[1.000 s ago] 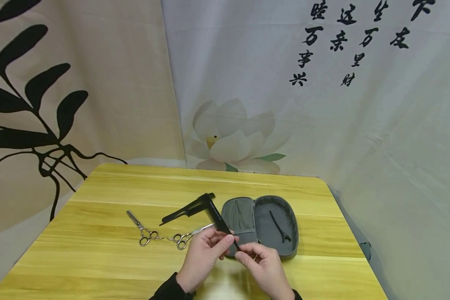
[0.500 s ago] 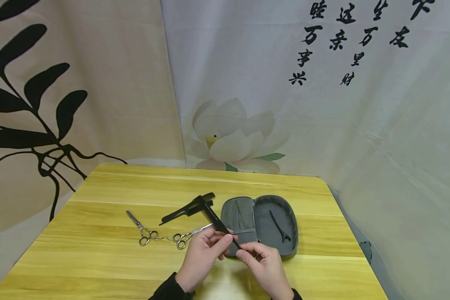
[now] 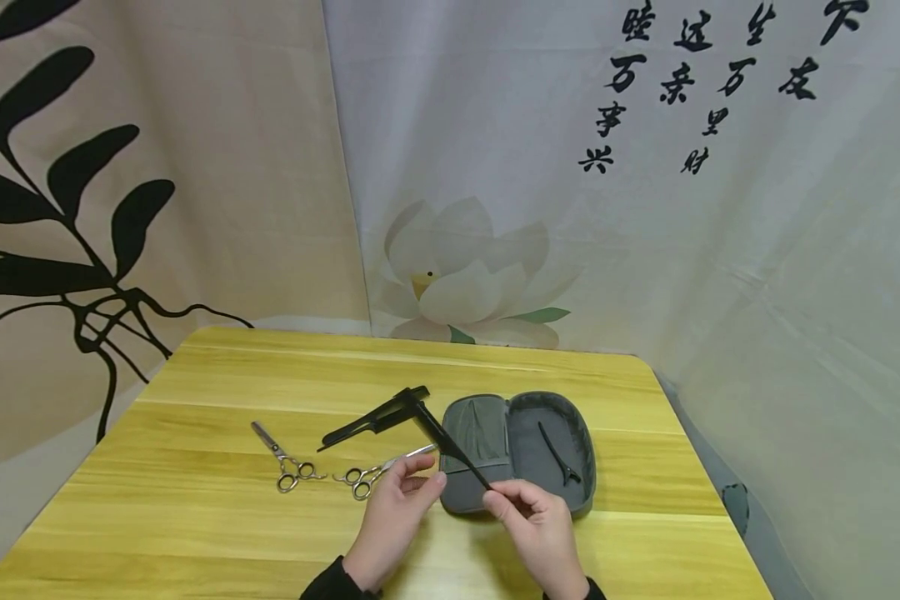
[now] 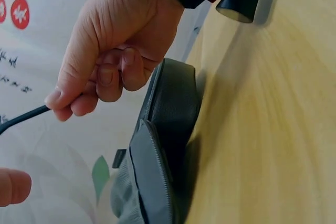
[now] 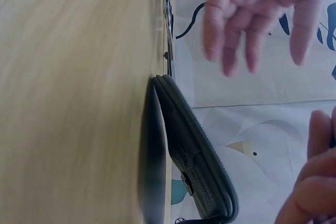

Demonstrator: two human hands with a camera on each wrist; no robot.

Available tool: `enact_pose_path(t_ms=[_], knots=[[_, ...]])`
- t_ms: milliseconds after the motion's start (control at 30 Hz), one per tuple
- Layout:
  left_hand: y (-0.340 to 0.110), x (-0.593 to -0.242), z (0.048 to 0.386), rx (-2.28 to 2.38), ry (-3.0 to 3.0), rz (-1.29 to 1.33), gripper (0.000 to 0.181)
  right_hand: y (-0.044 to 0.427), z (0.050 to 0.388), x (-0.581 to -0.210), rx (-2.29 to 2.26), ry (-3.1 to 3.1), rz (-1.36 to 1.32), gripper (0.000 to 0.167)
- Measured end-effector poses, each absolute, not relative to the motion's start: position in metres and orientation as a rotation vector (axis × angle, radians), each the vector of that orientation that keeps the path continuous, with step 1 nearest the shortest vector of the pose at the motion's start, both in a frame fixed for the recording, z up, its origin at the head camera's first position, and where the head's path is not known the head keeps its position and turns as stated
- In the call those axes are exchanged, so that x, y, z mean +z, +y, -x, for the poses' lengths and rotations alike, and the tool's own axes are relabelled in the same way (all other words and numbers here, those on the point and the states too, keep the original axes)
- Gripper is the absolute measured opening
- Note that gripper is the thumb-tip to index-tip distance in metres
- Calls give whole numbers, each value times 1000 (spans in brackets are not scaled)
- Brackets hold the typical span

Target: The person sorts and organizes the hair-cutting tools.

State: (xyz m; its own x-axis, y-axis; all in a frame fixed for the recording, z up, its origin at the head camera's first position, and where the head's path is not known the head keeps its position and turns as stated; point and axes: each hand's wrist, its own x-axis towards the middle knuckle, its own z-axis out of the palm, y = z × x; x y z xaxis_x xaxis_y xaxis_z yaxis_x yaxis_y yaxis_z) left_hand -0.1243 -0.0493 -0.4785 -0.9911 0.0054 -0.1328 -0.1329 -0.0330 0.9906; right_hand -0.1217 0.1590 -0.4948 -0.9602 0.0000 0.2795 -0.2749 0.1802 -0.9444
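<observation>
My right hand [image 3: 536, 529] pinches the thin tail of a black tail comb [image 3: 450, 446] between thumb and fingertips, and the comb slants up and left in the air. In the left wrist view, that same right hand [image 4: 115, 40] shows above the grey case. Close beside the comb, my left hand [image 3: 396, 512] has loosely spread fingers and holds nothing. The right wrist view shows those left-hand fingers [image 5: 244, 30] hanging apart. Beneath and behind the hands lies an open grey zip case [image 3: 478, 492], with a black hair clip [image 3: 558, 454] in its right half.
More black combs [image 3: 367, 425] lie on the wooden table [image 3: 195, 533], partly behind the held comb. Thinning shears [image 3: 285, 458] rest at left. Another pair of scissors [image 3: 367, 479] lies just behind the left hand. A printed curtain [image 3: 495, 167] hangs behind the table.
My left hand has let go of the comb and drawn back slightly left. My right hand keeps its pinch and has shifted a little right, so more of the tail shows.
</observation>
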Motion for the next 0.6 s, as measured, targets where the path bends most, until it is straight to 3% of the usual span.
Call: enact_pose_path(t_ms=[233, 600], knots=[[-55, -491, 124, 2164, 2014, 276, 74, 160, 122, -495, 1846, -2211, -239, 8], [-58, -502, 125, 2288, 1574, 242, 83, 161, 123, -498, 1846, -2214, -217, 9]])
